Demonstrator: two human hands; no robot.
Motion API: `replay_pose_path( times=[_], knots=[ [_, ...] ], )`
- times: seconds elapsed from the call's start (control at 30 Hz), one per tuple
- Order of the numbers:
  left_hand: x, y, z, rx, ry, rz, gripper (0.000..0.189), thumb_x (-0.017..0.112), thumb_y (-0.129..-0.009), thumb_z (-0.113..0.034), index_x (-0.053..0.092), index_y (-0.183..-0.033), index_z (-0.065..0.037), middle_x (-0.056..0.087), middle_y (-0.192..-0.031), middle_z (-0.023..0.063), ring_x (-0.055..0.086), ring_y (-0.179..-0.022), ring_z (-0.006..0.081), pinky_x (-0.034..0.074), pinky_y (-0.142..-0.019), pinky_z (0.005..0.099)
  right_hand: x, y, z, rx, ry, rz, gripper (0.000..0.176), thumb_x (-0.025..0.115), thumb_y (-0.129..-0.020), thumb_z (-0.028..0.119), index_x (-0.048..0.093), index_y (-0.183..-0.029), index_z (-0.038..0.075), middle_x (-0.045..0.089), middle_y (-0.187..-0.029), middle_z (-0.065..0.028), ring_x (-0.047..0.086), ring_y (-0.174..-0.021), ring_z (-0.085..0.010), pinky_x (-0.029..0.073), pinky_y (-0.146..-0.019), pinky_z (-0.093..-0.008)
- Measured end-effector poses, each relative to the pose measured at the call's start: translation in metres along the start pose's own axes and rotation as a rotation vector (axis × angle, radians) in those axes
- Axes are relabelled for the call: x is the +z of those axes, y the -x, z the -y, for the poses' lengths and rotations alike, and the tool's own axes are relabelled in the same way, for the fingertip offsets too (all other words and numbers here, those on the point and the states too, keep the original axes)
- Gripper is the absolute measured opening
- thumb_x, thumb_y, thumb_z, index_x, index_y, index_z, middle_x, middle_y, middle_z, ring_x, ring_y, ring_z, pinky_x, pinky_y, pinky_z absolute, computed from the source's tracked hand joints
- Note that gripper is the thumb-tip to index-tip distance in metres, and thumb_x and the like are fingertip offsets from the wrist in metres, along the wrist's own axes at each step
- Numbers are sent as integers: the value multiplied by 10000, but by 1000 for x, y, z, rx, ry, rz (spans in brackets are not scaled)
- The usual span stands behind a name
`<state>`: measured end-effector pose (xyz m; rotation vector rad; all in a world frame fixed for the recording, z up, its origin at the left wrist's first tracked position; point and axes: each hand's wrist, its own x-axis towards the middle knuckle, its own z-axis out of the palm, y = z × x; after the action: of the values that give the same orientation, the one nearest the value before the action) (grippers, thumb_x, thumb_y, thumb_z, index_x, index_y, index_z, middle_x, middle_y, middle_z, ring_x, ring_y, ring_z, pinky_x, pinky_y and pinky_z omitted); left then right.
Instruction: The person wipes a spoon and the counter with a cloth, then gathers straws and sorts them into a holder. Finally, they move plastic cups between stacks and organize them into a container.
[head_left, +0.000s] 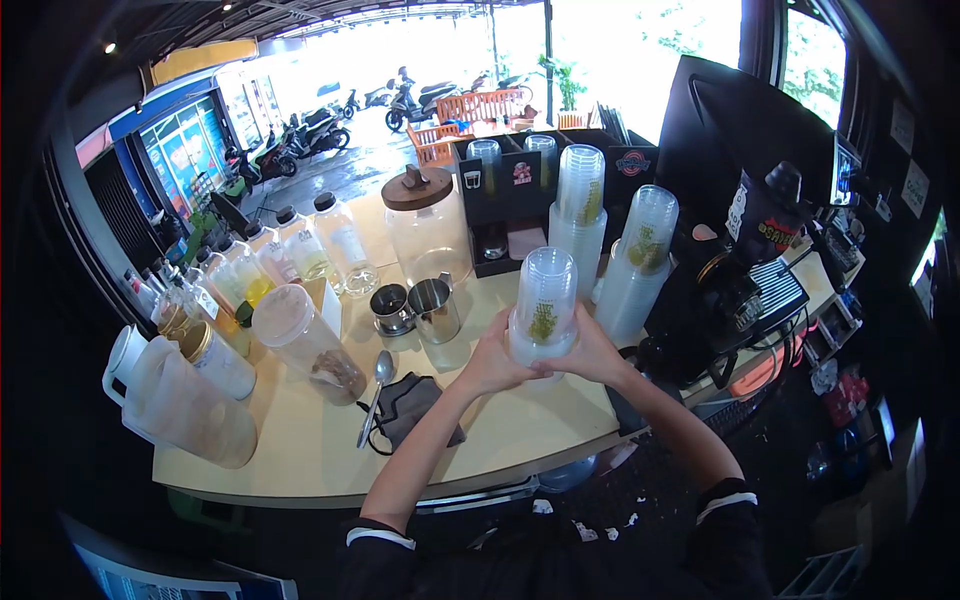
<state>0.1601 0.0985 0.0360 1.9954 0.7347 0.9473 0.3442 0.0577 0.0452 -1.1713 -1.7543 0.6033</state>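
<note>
A stack of clear plastic cups (548,290) with a yellow-green print stands upside down in front of me, near the table's front edge. My left hand (497,352) wraps round its lower left side. Opposite it, my right hand (590,350) grips the lower right side, so the stack sits between both palms. Behind are two more tall cup stacks, one at the back (578,215) and another to the right (640,260). A steel cup (435,310) stands left of my hands. Closer to my left forearm lie a grey cloth pouch (412,408) and a metal spoon (376,395).
Syrup bottles (300,245) line the table's left side, near a large jar (428,230) with a brown lid. Pitchers (190,400) and a lidded canister (308,345) stand at front left. A black cup organizer (510,190) is at the back, a coffee machine (740,280) at right.
</note>
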Motion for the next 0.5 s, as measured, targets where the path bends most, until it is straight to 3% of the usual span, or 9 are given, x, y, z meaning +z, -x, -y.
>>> replay_pose_path(
  times=[0.5],
  knots=[
    [7,-1,19,-20,90,-46,828,799,-550,-200,409,-1257,-16,557,-1152,165,519,-1113,270,397,-958,377,5,7,5,21,61,-133,906,851,-485,290,374,-1208,25,545,-1102,-164,556,-1043,-277,446,-892,-387]
  ],
)
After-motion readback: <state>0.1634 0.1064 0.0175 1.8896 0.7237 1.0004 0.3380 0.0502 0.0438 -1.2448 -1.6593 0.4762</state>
